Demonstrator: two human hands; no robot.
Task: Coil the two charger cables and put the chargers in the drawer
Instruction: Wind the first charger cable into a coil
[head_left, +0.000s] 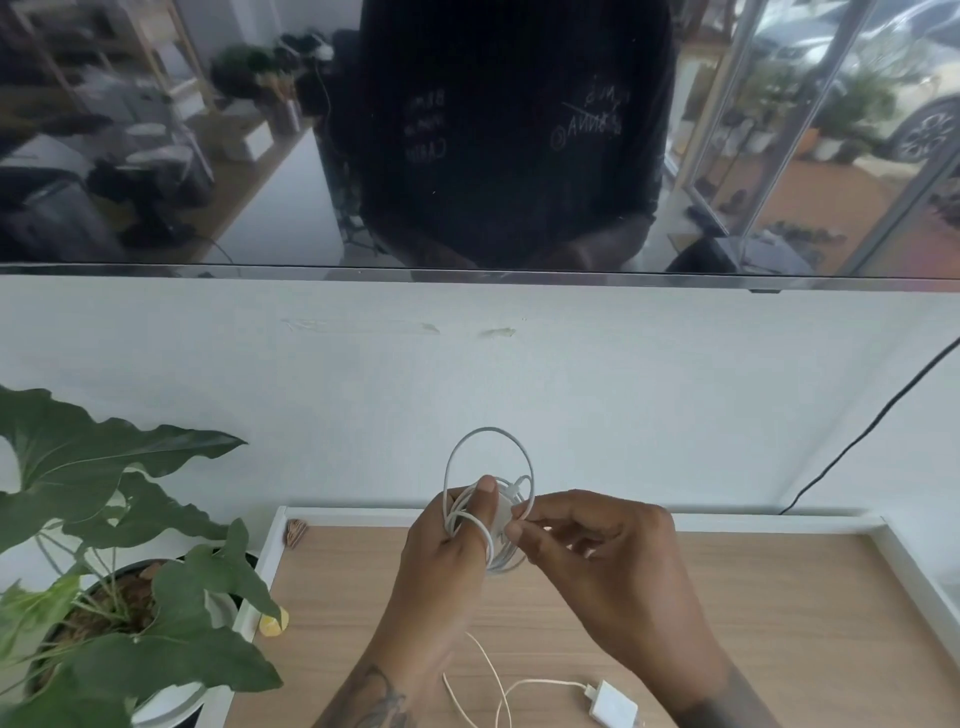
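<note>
The first charger cable (488, 499), thin, white and round in section, is held above the wooden worktop (779, 623) in loose loops. The left hand (447, 545) has its fingers closed around the bundle, thumb pressed across the turns, with a white block, likely the adapter, half hidden behind them. The right hand (597, 545) pinches the free end between its fingers (519, 527). To finish well, I judge the end should be tucked through the loops without flattening them. The second charger (613, 704), a smooth white rectangular brick, lies on the worktop, its cable uncoiled. No drawer shows.
</note>
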